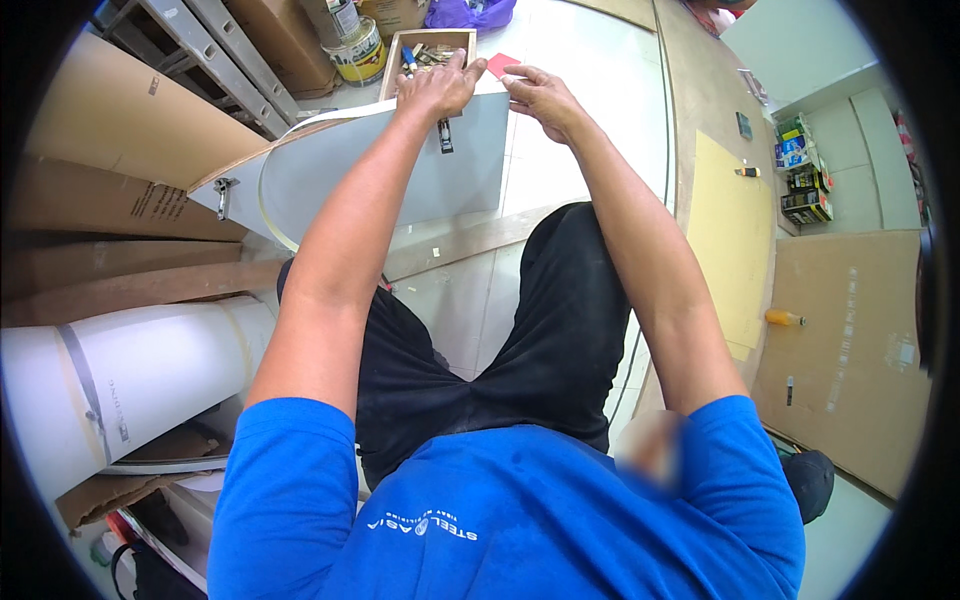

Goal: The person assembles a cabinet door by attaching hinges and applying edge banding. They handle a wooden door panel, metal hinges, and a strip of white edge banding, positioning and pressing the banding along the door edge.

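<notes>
A grey panel (470, 175) stands on edge before me, with one metal hinge (223, 198) near its left corner and another metal fitting (446, 136) below my left hand. A thin white strip (264, 200) runs along its top edge and curls down in a loop at the left. My left hand (440, 90) lies over the top edge with its fingers spread. My right hand (545, 103) is at the panel's upper right corner, fingers stretched toward it and holding nothing I can see. A small red piece (501, 65) is just beyond the fingertips.
A wooden box (472, 38) with loose small parts and a blue-handled tool stands behind the panel. Left are paint cans (358, 60), a ladder (215, 75), cardboard and a white roll (160, 370). Right, a board (720, 230) carries a cutter knife (748, 172); an orange bottle (784, 318) lies beyond.
</notes>
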{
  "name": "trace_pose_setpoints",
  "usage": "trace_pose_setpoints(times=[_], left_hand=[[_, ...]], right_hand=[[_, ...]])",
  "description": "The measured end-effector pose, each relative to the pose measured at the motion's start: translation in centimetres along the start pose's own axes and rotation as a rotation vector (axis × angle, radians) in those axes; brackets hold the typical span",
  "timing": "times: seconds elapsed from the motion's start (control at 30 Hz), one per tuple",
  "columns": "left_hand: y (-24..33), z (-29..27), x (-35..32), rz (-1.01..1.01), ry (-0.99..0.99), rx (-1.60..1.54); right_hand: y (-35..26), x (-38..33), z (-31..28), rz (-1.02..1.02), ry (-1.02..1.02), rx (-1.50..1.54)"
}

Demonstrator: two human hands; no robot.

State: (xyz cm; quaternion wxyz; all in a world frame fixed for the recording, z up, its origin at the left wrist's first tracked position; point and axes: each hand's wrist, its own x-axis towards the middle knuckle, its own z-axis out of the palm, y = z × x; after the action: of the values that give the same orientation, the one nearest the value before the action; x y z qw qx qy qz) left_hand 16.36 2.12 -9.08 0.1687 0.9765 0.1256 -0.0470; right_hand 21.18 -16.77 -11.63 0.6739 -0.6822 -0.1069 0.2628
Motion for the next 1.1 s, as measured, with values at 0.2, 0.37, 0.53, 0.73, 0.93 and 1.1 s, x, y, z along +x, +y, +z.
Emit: trace_pose_setpoints(times=[0.2,0.37,0.53,0.73,0.93,1.1], left_hand=[[0.0,0.4,0.1,0.073,-0.023,0.157],[-0.4,1.2,0.6,0.101,0.054,0.183],[-1.5,1.5,2.0,0.045,-0.064,-0.022],[-2.8,0.6,3.7,0.066,-0.075,-0.618],[-3.1,0.1,3.4,0.06,-0.088,-0.846],[-4.6,-2.2,1.2,0.125,0.029,-1.129]], right_hand=[[0.4,0.2,-0.5,0.061,0.002,0.159],[0.8,0.4,0.1,0.032,0.024,0.025],[0.8,0.8,1.0,0.033,0.076,-0.003],[-0.5,0.8,1.5,0.133,0.14,-0.026],[-0.9,0.4,0.8,0.287,0.16,0.302],[-1.1,-0.3,3.0,-0.371,0.319,-0.775]])
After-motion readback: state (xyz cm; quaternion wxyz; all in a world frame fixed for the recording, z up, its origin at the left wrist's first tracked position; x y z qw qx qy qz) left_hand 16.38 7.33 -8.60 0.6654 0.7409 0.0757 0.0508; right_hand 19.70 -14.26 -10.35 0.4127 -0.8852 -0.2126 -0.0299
